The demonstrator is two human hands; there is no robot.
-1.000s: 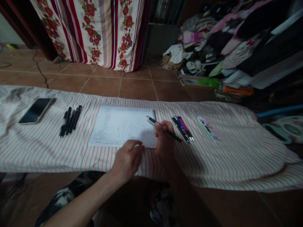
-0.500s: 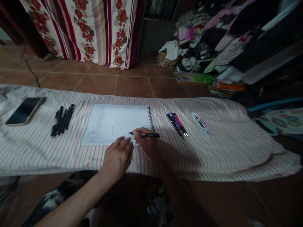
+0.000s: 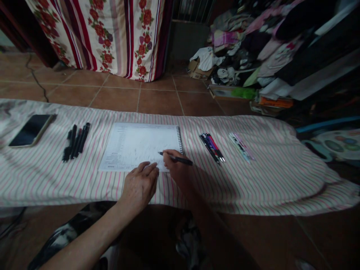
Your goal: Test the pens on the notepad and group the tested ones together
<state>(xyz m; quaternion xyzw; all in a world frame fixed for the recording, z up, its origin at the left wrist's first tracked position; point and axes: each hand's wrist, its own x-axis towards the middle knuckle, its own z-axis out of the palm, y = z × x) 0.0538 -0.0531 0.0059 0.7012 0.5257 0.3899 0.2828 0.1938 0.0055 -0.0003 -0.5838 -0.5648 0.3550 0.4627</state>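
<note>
A spiral notebook (image 3: 137, 144) lies open on a pink-striped cloth (image 3: 267, 176). My right hand (image 3: 177, 168) grips a black pen (image 3: 177, 159) with its tip touching the lower right of the page. My left hand (image 3: 139, 185) rests flat with fingers stretched out, fingertips on the notebook's near edge.
Several black pens (image 3: 75, 140) lie left of the notebook, and a phone (image 3: 30, 129) lies further left. Coloured pens (image 3: 212, 147) and a pale pen bundle (image 3: 241, 146) lie to the right. A floral curtain (image 3: 112, 33) and piled clothes (image 3: 253, 48) stand beyond on the tiled floor.
My right hand swung the pen from pointing up over the notebook's spiral edge down to the page, tip now on the paper. My left hand slid slightly left along the near edge.
</note>
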